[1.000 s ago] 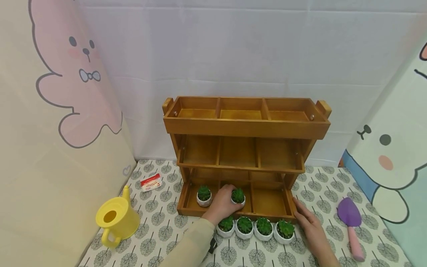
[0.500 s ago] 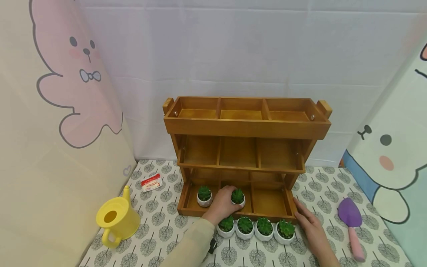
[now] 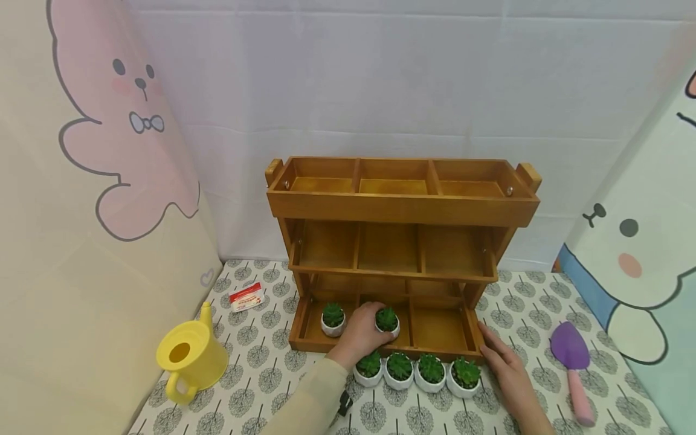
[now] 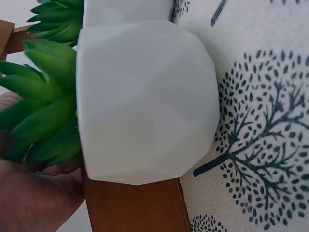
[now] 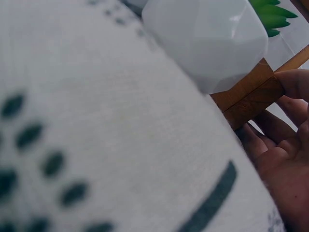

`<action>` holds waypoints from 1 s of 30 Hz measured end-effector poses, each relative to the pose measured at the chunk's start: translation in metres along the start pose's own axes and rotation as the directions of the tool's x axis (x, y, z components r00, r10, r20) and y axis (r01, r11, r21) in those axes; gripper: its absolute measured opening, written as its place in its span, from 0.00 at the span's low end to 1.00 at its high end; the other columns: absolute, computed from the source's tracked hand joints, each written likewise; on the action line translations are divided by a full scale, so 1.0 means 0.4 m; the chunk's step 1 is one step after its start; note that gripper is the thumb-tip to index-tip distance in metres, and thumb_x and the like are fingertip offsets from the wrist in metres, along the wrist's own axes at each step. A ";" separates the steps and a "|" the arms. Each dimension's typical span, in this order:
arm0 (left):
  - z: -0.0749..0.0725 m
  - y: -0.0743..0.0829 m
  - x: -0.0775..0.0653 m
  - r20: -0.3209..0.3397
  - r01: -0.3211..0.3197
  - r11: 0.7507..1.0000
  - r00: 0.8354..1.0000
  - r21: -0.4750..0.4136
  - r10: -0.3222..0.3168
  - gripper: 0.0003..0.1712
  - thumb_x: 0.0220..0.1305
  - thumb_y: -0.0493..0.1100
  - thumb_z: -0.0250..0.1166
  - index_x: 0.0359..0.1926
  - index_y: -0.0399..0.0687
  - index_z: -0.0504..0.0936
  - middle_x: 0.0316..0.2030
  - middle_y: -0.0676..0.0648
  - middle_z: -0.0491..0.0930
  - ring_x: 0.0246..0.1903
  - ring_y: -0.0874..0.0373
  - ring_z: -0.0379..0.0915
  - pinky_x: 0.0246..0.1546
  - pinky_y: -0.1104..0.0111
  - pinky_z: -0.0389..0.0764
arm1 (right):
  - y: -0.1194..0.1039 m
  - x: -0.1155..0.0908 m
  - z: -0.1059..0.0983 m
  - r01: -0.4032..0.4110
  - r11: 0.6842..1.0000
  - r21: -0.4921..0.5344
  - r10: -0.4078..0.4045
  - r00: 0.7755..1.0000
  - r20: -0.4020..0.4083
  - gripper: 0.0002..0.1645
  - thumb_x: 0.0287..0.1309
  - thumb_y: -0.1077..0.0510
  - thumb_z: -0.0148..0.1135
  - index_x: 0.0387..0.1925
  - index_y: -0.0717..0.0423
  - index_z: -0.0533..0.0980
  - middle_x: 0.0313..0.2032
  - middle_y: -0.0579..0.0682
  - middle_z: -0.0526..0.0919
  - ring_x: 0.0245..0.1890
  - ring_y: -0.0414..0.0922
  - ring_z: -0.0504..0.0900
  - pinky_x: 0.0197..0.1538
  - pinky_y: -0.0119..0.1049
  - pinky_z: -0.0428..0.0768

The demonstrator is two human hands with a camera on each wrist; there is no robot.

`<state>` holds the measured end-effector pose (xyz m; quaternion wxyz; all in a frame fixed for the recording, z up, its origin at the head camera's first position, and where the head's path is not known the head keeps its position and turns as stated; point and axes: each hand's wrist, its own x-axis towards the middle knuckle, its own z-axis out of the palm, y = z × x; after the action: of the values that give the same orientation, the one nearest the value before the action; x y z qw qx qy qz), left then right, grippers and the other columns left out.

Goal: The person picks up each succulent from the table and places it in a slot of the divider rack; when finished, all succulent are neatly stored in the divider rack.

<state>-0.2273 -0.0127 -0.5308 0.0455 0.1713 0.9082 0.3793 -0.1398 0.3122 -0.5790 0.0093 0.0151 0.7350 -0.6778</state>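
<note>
The left hand (image 3: 359, 335) grips a potted succulent (image 3: 387, 320) inside the wooden shelf (image 3: 402, 209), the right hand (image 3: 509, 371), loosely extended, touching the shelf's right end, seemingly steadying it.

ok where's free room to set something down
Free: the shelf's bottom right compartment, its top tray, and cloth between watering can and shelf, or between right hand and trowel. Crowded: along the shelf's front, where four succulents stand in a row, and the bottom middle compartment, where the left hand holds another succulent.

No legible text, even on packet (image 3: 247, 298)
</note>
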 end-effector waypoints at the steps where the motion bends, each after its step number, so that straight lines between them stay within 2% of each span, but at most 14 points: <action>1: -0.002 0.001 -0.003 -0.005 -0.003 1.000 1.000 -0.012 0.003 0.35 0.59 0.46 0.79 0.65 0.40 0.78 0.59 0.41 0.79 0.57 0.44 0.77 0.56 0.51 0.81 | 0.000 0.000 0.000 -0.001 1.000 -0.002 0.001 1.000 -0.001 0.36 0.82 0.50 0.50 0.83 0.53 0.53 0.82 0.61 0.45 0.80 0.54 0.46 0.60 0.17 0.67; 5: -0.013 0.002 -0.019 -0.029 -0.013 0.998 1.000 -0.062 0.011 0.36 0.60 0.46 0.80 0.65 0.39 0.78 0.58 0.42 0.79 0.54 0.47 0.78 0.54 0.53 0.81 | -0.003 0.000 0.000 -0.004 1.000 -0.022 0.004 1.000 -0.007 0.36 0.82 0.50 0.50 0.83 0.52 0.54 0.82 0.60 0.46 0.80 0.54 0.46 0.60 0.16 0.66; 9: -0.023 0.003 -0.037 -0.036 -0.029 0.994 0.999 -0.106 0.026 0.36 0.61 0.46 0.79 0.66 0.37 0.77 0.49 0.43 0.79 0.41 0.53 0.76 0.41 0.60 0.81 | -0.005 0.000 0.000 -0.007 1.000 -0.022 0.006 1.000 -0.007 0.36 0.82 0.50 0.50 0.83 0.53 0.54 0.82 0.60 0.46 0.80 0.55 0.45 0.61 0.16 0.66; 12: -0.026 0.001 -0.052 -0.045 -0.055 0.991 0.998 -0.120 0.050 0.36 0.62 0.45 0.78 0.67 0.36 0.76 0.49 0.42 0.79 0.39 0.52 0.75 0.37 0.63 0.79 | -0.006 0.000 -0.001 -0.008 1.000 -0.015 0.008 1.000 -0.004 0.36 0.82 0.50 0.50 0.83 0.53 0.54 0.82 0.60 0.46 0.80 0.56 0.44 0.61 0.16 0.66; 16: -0.025 -0.002 -0.070 -0.065 -0.059 0.989 0.997 -0.136 0.051 0.36 0.63 0.44 0.77 0.68 0.36 0.75 0.58 0.39 0.78 0.50 0.48 0.79 0.47 0.63 0.83 | -0.005 0.001 -0.001 -0.008 1.000 -0.010 0.008 1.000 -0.005 0.36 0.82 0.50 0.50 0.83 0.53 0.54 0.82 0.60 0.46 0.80 0.57 0.44 0.61 0.17 0.66; 19: -0.023 -0.003 -0.080 -0.067 -0.038 0.984 0.997 -0.173 0.026 0.37 0.63 0.43 0.77 0.69 0.36 0.74 0.61 0.38 0.76 0.56 0.45 0.78 0.53 0.62 0.83 | -0.006 0.001 -0.001 -0.006 1.000 -0.013 0.006 1.000 -0.004 0.36 0.82 0.50 0.50 0.83 0.53 0.54 0.82 0.60 0.46 0.80 0.58 0.43 0.61 0.17 0.66; 25: -0.019 -0.010 -0.098 -0.074 -0.043 0.966 0.997 -0.255 0.025 0.37 0.63 0.41 0.77 0.69 0.33 0.73 0.60 0.37 0.76 0.59 0.43 0.76 0.58 0.60 0.81 | -0.006 0.001 -0.001 -0.006 0.999 -0.031 0.005 1.000 -0.007 0.36 0.82 0.49 0.50 0.83 0.52 0.54 0.82 0.60 0.46 0.80 0.59 0.44 0.61 0.16 0.66; 30: -0.020 -0.016 -0.118 -0.078 -0.047 0.960 0.997 -0.278 0.027 0.38 0.65 0.44 0.76 0.71 0.36 0.72 0.62 0.40 0.75 0.62 0.44 0.75 0.60 0.60 0.79 | -0.004 0.000 -0.003 -0.020 0.999 -0.041 0.019 1.000 -0.012 0.36 0.82 0.49 0.50 0.83 0.51 0.54 0.82 0.59 0.47 0.80 0.52 0.47 0.60 0.16 0.66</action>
<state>-0.1866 -0.0387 -0.5318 0.0286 0.1660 0.8433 0.5104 -0.1400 0.3133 -0.5774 0.0117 0.0261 0.7487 -0.6623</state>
